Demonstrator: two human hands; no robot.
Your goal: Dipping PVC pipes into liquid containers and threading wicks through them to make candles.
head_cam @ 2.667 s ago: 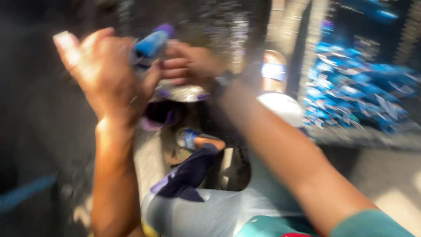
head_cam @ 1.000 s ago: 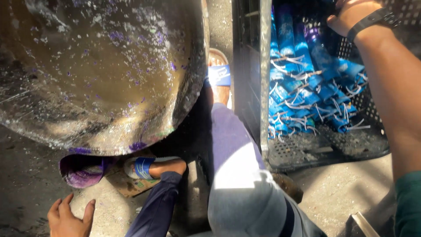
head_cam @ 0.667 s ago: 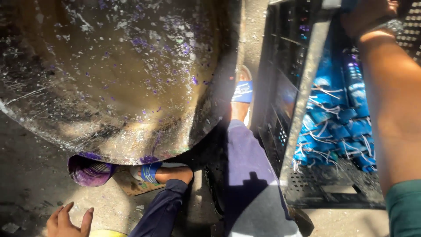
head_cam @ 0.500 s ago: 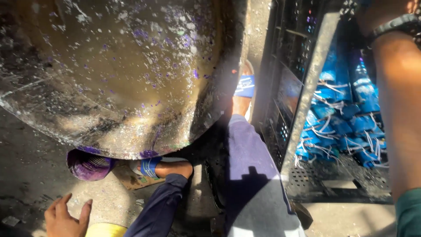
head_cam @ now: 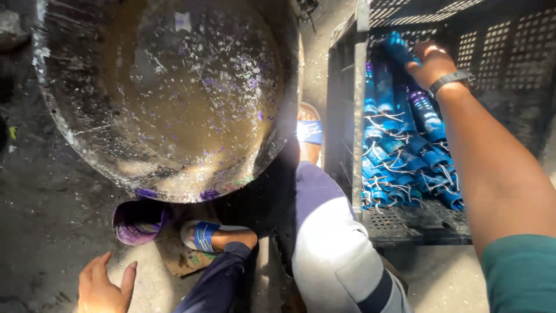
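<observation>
The right hand [head_cam: 431, 62] reaches far into a black perforated crate [head_cam: 509, 52], its grip closing around a blue cylinder [head_cam: 398, 49] at the top of the pile — fingers wrapped over the piece, a dark watch on the wrist. Below it, many more blue cylinders [head_cam: 411, 156] with pale wire tails lie packed side by side against the crate's left wall, filling it down to the mesh floor.

The left hand [head_cam: 104, 287] rests flat on the dusty ground at the lower left, its grip released — fingers spread, holding nothing. Just above it stands a small purple-stained cup [head_cam: 138, 220], beside a foot in a blue-strapped sandal [head_cam: 202, 235]. A large metal pan [head_cam: 174, 93], spattered with purple and white flecks, fills the upper left, well apart from the crate.
</observation>
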